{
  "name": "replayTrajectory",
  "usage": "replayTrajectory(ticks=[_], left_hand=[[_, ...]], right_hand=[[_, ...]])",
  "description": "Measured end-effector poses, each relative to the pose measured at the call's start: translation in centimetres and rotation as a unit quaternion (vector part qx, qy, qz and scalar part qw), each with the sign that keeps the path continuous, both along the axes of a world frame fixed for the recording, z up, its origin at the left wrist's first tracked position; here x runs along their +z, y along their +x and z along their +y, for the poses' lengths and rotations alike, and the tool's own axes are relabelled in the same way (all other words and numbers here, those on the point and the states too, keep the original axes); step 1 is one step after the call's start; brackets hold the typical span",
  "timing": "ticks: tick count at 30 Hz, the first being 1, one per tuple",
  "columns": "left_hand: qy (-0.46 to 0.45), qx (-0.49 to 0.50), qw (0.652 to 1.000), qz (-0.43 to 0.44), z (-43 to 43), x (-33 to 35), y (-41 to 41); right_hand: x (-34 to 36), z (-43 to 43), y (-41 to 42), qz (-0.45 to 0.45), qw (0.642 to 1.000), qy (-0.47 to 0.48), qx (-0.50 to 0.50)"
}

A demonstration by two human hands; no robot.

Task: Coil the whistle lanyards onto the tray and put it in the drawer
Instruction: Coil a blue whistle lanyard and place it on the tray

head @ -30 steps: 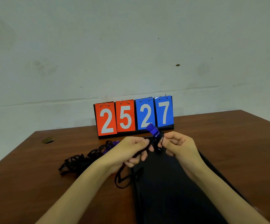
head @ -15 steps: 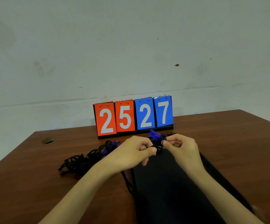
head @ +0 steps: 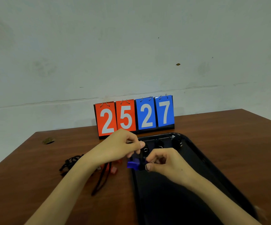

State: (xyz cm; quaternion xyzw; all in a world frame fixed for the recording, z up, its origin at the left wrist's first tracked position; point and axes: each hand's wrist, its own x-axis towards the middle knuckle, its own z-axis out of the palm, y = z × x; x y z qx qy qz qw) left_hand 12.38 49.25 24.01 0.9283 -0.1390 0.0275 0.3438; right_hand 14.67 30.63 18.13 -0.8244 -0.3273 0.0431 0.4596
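Left hand [head: 120, 148] and right hand [head: 165, 163] both pinch the lanyard [head: 142, 157] beside its blue whistle [head: 132, 164] over the tray [head: 196, 153]; cord looks limp, light, best held at coil.

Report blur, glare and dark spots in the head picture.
Head view: scoreboard digits sharp; left hand, right hand and blue whistle softly motion-blurred; black tray too dark inside for detail, a small glint on its far rim; lighting soft, shadows faint.
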Motion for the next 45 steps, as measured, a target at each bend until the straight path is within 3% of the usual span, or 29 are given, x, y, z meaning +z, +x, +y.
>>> replayTrajectory(ticks=[8,13,19,24,29,35,45], left_hand=[[-0.056,0.020,0.996,0.064,0.1,-0.2,0.2],[-0.103,0.022,0.988,0.112,-0.7,-1.1,0.3],[-0.058,0.039,0.997,0.032,-2.6,-2.3,0.3],[-0.036,0.046,0.998,-0.006,-2.7,-2.5,0.3],[-0.005,0.033,0.999,-0.032,-2.3,-2.0,0.1],[0.025,0.018,0.998,-0.063,-1.4,-0.5,-0.5],[0.022,-0.017,0.999,-0.038,0.1,-0.4,0.2]], right_hand=[[1.2,-0.5,-0.2,0.079,0.987,0.127,0.051],[1.5,-1.1,0.3,0.130,0.961,0.243,-0.024],[1.0,-0.9,1.1,0.142,0.935,0.288,-0.150],[0.5,-1.0,1.8,0.104,0.936,0.240,-0.234],[0.0,-0.7,1.4,0.009,0.964,0.115,-0.241],[-0.1,-0.4,0.8,-0.077,0.984,0.010,-0.161],[0.3,-0.2,0.1,0.000,0.999,0.044,0.019]])
